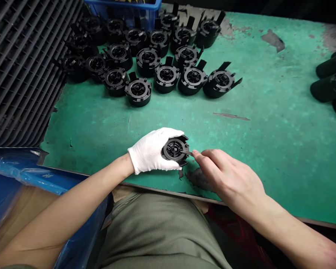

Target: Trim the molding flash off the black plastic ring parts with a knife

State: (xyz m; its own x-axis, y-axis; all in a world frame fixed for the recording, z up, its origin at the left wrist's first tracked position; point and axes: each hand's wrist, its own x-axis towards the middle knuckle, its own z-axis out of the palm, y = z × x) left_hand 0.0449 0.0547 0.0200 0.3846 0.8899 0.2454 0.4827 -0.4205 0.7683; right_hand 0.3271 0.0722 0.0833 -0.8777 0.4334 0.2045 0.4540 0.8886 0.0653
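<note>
My left hand, in a white glove, is wrapped around a round black plastic housing near the table's front edge. The open face of the housing points up and shows a ring with ribs and a small hub. My bare right hand pinches a thin metal blade, whose tip reaches over the right side of the housing's face. The handle end of the blade is hidden inside my fingers, so its exact kind does not show.
Several similar black housings stand grouped on the green table. A blue bin is behind them. Black slatted trays rise at the left, above a blue plastic-lined box. Dark cylinders stand at the right edge.
</note>
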